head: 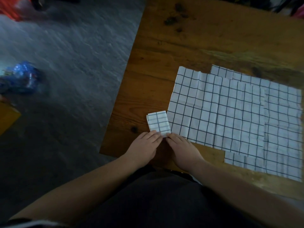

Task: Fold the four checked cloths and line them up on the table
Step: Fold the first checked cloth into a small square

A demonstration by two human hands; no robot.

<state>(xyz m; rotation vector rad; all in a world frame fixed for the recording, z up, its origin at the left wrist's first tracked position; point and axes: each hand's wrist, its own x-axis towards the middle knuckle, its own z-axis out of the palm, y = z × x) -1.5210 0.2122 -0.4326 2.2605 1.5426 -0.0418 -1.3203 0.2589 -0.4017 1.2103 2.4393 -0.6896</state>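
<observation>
Pressing flat the first folded cloth (158, 123), near left on the tabletop (148, 79): left hand (142, 149) and right hand (183, 149) touch its near edge, fingers nearly straight, gripping nothing. Just right, the spread cloths (230, 112) overlap. Next move, as judged: release, then draw one spread cloth clear.

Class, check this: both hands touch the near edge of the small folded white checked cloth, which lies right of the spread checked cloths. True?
Wrong side. The head view shows the small folded white checked cloth left of the spread checked cloths; the left hand and right hand touch its near edge.
</observation>
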